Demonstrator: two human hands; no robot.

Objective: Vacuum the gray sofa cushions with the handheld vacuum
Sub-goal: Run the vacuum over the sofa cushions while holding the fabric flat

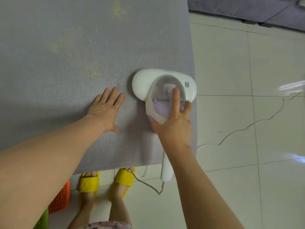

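The handheld vacuum [163,90], rigid, smooth plastic and probably light, sits at the gray cushion [66,63]'s near right edge, best held at its handle; the right hand [173,124] is wrapped around it, the left hand [105,109] laid flat and empty.

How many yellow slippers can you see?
2. The left slipper and the right slipper are on the person's feet on the tiled floor, just below the gray cushion's near edge. None seems hidden.
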